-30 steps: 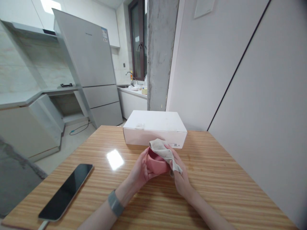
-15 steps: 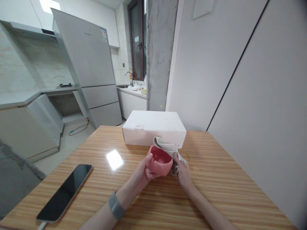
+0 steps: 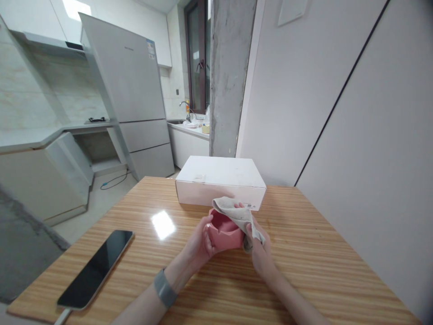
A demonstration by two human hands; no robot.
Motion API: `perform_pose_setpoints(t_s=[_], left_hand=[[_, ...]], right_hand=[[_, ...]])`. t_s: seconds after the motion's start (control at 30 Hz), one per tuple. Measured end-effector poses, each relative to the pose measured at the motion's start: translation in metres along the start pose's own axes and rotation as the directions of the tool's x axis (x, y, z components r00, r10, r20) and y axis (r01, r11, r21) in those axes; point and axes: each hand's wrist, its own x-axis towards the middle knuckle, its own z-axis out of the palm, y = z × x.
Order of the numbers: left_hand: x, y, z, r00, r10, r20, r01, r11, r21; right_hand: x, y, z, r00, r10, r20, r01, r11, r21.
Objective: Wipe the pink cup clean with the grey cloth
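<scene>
My left hand (image 3: 199, 243) is closed around the left side of a pink, faceted ashtray (image 3: 226, 239) with notches in its rim. It is held above the table, its hollow tilted partly toward me. A light grey cloth (image 3: 235, 213) is gripped in my right hand (image 3: 262, 253) and draped over the far right of the ashtray's rim. Some right fingertips show beyond the cloth; the others are hidden beneath it. The cloth hides part of the ashtray's inside.
Behind the hands, a white box (image 3: 219, 171) lies on the wood-grain table (image 3: 324, 271). A phone (image 3: 96, 268) with a white cable rests at the left. A fridge (image 3: 125, 76) and a kitchen counter stand beyond, with a wall at the right.
My right hand and the cloth have moved further over the ashtray, covering more of its rim. The ashtray has turned a little in my left hand. The view has shifted slightly.
</scene>
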Motion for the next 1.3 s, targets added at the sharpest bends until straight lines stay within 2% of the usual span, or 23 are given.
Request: perform_pose_setpoints(t_s=[0.1,0.2,0.37,0.47,0.57,0.67,0.73,0.83,0.97,1.07,1.13,1.17,1.23,1.3], left_hand=[[0.000,-0.005,-0.001,1.000,0.004,0.031,-0.005,0.999,0.035],[0.001,-0.010,-0.006,0.998,0.016,0.059,-0.022,0.995,0.099],[0.003,-0.014,-0.009,0.995,0.098,0.029,-0.101,0.983,0.152],[0.004,-0.013,-0.008,0.987,0.162,0.025,-0.163,0.983,0.090],[0.007,-0.011,-0.009,0.979,0.202,0.037,-0.201,0.979,-0.007],[0.008,-0.009,-0.011,0.980,0.194,0.042,-0.192,0.980,-0.048],[0.008,-0.008,-0.010,0.987,0.150,0.055,-0.146,0.987,-0.067],[0.005,-0.008,-0.008,0.999,0.005,0.041,-0.002,0.998,-0.071],[0.003,-0.009,-0.008,0.988,-0.154,0.003,0.153,0.987,0.049],[0.002,-0.010,-0.008,0.987,-0.159,0.011,0.157,0.982,0.106],[0.002,-0.011,-0.007,0.992,-0.123,0.040,0.117,0.986,0.117],[0.002,-0.012,-0.006,0.993,-0.100,0.060,0.092,0.989,0.119],[0.001,-0.014,-0.007,0.994,-0.055,0.094,0.044,0.992,0.122],[0.001,-0.018,-0.010,0.994,-0.029,0.101,0.016,0.991,0.129]], right_hand=[[0.004,0.000,-0.002,0.994,0.030,-0.107,-0.031,0.999,-0.009],[0.006,0.001,-0.006,0.993,-0.052,-0.109,0.035,0.987,-0.158],[0.001,-0.001,-0.011,0.977,-0.194,0.085,0.211,0.919,-0.334],[-0.004,-0.008,-0.007,0.934,-0.271,0.234,0.344,0.860,-0.377],[-0.007,-0.017,0.000,0.873,-0.296,0.387,0.445,0.808,-0.387],[-0.007,-0.023,0.003,0.841,-0.294,0.453,0.480,0.792,-0.377],[-0.006,-0.024,0.002,0.854,-0.305,0.421,0.467,0.808,-0.360],[-0.008,-0.024,-0.003,0.892,-0.311,0.328,0.416,0.850,-0.325],[-0.008,-0.021,-0.006,0.946,-0.268,0.184,0.311,0.911,-0.270],[-0.006,-0.014,-0.004,0.981,-0.178,0.073,0.188,0.964,-0.185],[-0.004,-0.009,-0.003,0.998,-0.045,-0.038,0.042,0.996,-0.076],[-0.003,-0.007,-0.002,0.992,0.049,-0.114,-0.049,0.999,0.000],[-0.002,-0.004,-0.001,0.942,0.231,-0.246,-0.197,0.968,0.154],[-0.002,-0.002,-0.001,0.886,0.332,-0.324,-0.262,0.934,0.243]])
